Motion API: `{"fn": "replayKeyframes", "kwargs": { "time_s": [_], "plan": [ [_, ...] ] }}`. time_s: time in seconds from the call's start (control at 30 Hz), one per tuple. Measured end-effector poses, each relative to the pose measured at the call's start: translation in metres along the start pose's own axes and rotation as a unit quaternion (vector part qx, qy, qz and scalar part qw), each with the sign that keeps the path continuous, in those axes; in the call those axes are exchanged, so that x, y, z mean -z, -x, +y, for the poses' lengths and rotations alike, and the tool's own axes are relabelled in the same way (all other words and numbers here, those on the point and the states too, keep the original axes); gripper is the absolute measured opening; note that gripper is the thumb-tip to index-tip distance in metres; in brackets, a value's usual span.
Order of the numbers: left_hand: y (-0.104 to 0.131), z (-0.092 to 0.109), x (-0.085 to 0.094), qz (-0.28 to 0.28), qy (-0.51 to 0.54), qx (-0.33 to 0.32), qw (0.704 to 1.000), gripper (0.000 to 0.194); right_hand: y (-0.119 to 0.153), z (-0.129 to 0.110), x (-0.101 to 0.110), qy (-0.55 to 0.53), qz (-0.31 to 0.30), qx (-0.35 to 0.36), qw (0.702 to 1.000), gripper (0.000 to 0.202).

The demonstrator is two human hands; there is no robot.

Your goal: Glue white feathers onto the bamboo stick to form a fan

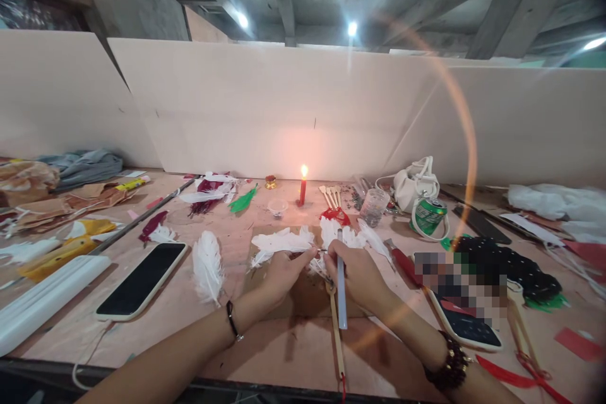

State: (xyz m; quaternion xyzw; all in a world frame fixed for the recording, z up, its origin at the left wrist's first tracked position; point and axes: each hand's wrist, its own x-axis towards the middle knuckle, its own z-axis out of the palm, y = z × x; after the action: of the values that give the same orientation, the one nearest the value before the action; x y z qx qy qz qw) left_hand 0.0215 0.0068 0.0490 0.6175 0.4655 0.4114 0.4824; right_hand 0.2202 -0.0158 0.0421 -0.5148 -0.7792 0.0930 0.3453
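Note:
My right hand (355,270), closed, holds a pale translucent stick (341,297) that points down toward me. Its fingertips meet those of my left hand (286,271) over white feathers (284,241) near the middle of a brown board (303,300). The left fingers are pinched together at the feathers' edge; what lies between them is too small to make out. Below the hands, a wooden handle (337,334) with a red cord at its end runs toward the table's front edge. More white feathers (341,233) spread out beyond my right hand.
A lit red candle (302,192) stands behind the board. A phone (144,281) and a white feather (207,265) lie at left. Toward the right are a plastic cup (374,207), a green can (428,217), a white bag (411,186) and another phone (466,322).

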Motion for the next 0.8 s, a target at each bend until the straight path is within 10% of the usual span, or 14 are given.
{"fn": "replayKeyframes", "kwargs": {
  "time_s": [0.8],
  "plan": [
    [0.023,0.038,0.008,-0.021,-0.127,-0.048,0.991,0.027,-0.002,-0.019,0.009,-0.066,-0.047,0.024,0.996,0.014]
  ]
}}
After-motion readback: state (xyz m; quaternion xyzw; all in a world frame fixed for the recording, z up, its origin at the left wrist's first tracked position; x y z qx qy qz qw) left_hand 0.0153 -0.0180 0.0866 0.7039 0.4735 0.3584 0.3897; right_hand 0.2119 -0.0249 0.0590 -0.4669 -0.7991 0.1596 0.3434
